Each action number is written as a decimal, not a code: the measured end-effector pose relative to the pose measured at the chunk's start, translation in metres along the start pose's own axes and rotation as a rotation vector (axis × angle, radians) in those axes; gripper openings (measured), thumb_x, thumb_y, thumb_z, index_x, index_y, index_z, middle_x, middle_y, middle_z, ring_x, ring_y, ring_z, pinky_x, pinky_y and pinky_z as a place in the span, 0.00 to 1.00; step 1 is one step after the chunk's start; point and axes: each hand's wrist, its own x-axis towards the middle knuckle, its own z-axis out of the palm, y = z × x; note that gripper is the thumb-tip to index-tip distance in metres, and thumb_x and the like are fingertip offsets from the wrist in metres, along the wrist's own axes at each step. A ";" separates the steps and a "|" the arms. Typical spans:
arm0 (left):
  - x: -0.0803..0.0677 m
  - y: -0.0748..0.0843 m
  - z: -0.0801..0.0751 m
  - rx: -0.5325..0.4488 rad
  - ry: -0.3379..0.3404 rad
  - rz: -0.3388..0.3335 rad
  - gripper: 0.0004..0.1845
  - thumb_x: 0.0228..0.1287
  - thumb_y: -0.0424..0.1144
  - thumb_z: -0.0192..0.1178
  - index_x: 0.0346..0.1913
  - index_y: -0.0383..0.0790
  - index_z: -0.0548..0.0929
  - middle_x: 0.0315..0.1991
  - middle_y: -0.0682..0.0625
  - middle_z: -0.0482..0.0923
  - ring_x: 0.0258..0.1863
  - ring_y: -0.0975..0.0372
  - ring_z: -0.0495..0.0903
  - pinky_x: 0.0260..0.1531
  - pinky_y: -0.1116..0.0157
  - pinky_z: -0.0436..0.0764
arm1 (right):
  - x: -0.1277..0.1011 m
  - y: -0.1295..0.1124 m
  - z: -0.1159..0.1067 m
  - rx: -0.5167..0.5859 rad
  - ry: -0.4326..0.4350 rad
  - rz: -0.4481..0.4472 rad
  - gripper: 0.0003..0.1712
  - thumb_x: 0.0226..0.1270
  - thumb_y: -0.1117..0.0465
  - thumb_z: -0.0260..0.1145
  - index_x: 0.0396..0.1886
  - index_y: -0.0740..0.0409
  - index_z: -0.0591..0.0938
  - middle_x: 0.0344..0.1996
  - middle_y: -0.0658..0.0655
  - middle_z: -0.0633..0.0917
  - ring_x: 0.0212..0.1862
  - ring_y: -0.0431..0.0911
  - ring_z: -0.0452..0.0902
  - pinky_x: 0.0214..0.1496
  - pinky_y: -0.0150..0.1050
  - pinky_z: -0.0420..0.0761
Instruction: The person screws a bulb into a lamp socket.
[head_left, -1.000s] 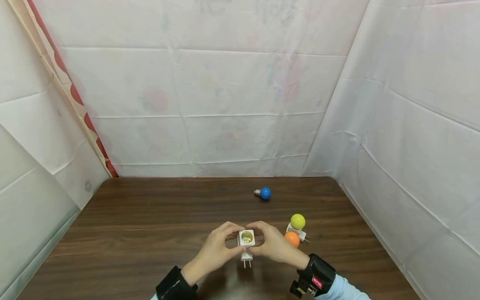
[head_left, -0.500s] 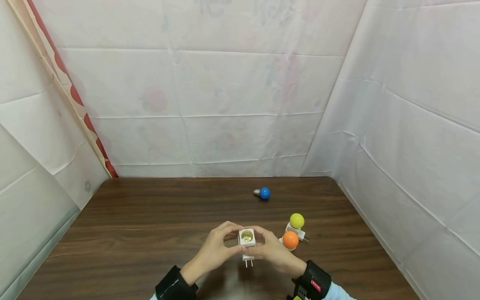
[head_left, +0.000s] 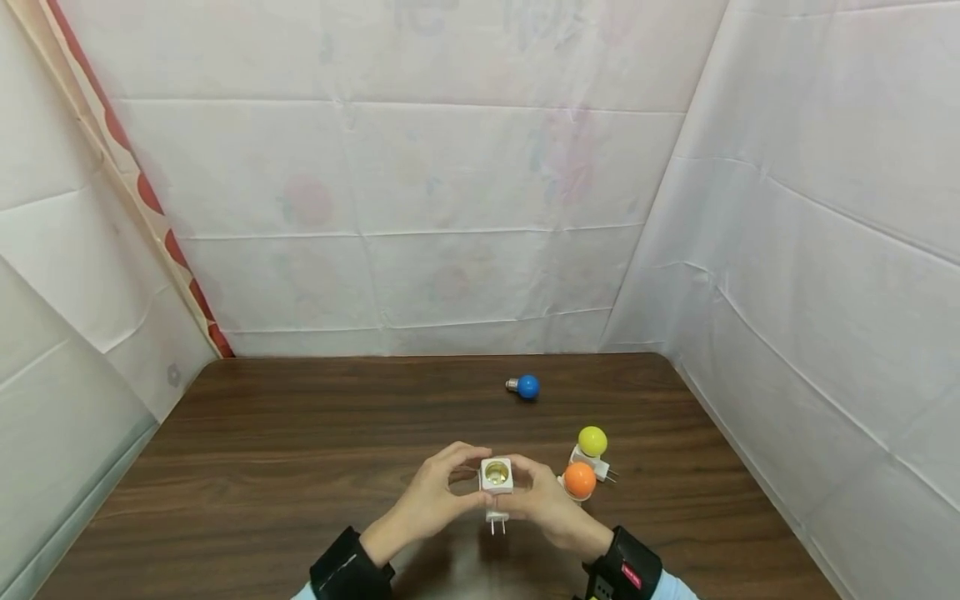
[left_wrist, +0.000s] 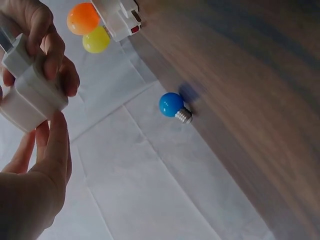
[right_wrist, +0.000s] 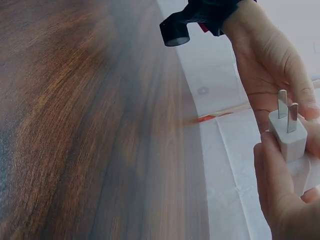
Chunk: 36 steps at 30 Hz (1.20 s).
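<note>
Between both hands, over the front middle of the table, is a white plug-in lamp socket. Its round brass-coloured opening faces up, with no bulb in it, and two metal prongs stick out toward the person. My left hand grips the socket's left side between thumb and fingers. From the right, my right hand holds it the same way. In the left wrist view the socket's white body shows from below, with fingers of both hands around it.
A blue bulb with a silver screw base lies farther back on the wooden table. Right of the hands stand a yellow bulb and an orange bulb, each in a white socket. White cloth hangs behind and at both sides.
My right hand and wrist have shifted slightly left and closer around the socket, uncovering more of the orange bulb's base. The left hand keeps its grip almost unmoved.
</note>
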 end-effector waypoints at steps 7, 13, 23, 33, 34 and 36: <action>0.028 -0.003 -0.010 -0.051 -0.019 -0.040 0.20 0.64 0.43 0.56 0.56 0.37 0.73 0.53 0.42 0.74 0.51 0.52 0.76 0.53 0.62 0.75 | -0.010 -0.003 -0.012 -0.013 0.078 0.017 0.32 0.53 0.64 0.69 0.57 0.68 0.68 0.46 0.58 0.76 0.42 0.45 0.80 0.44 0.39 0.80; 0.073 -0.025 -0.019 0.198 -0.028 -0.060 0.17 0.65 0.40 0.54 0.55 0.39 0.75 0.52 0.45 0.75 0.48 0.54 0.77 0.47 0.60 0.78 | -0.023 -0.004 -0.019 -0.027 0.116 -0.009 0.30 0.55 0.65 0.67 0.56 0.70 0.68 0.46 0.57 0.75 0.41 0.44 0.81 0.43 0.37 0.80; 0.141 -0.074 -0.006 0.689 -0.138 -0.099 0.19 0.57 0.35 0.61 0.52 0.34 0.77 0.48 0.44 0.76 0.45 0.56 0.77 0.45 0.59 0.77 | -0.047 0.000 -0.012 -0.028 0.117 -0.020 0.32 0.55 0.66 0.67 0.59 0.71 0.66 0.48 0.58 0.71 0.44 0.46 0.79 0.44 0.37 0.81; 0.153 -0.087 0.021 1.110 -0.274 -0.043 0.21 0.58 0.34 0.61 0.56 0.41 0.76 0.55 0.47 0.73 0.57 0.55 0.71 0.53 0.61 0.75 | -0.067 0.002 -0.008 -0.047 0.107 -0.029 0.37 0.55 0.67 0.66 0.61 0.75 0.61 0.43 0.52 0.76 0.41 0.43 0.78 0.43 0.35 0.80; 0.154 -0.087 0.023 1.127 -0.279 -0.054 0.22 0.57 0.34 0.62 0.57 0.41 0.76 0.56 0.47 0.73 0.57 0.55 0.71 0.53 0.62 0.75 | -0.068 0.002 -0.009 -0.045 0.108 -0.026 0.37 0.55 0.67 0.66 0.62 0.74 0.61 0.42 0.52 0.77 0.41 0.42 0.78 0.43 0.35 0.80; 0.155 -0.085 0.027 1.150 -0.285 -0.071 0.22 0.57 0.34 0.62 0.56 0.42 0.76 0.55 0.47 0.74 0.56 0.56 0.73 0.52 0.62 0.76 | -0.068 0.002 -0.010 -0.041 0.104 -0.030 0.37 0.56 0.67 0.66 0.62 0.75 0.61 0.42 0.52 0.77 0.41 0.42 0.78 0.43 0.35 0.80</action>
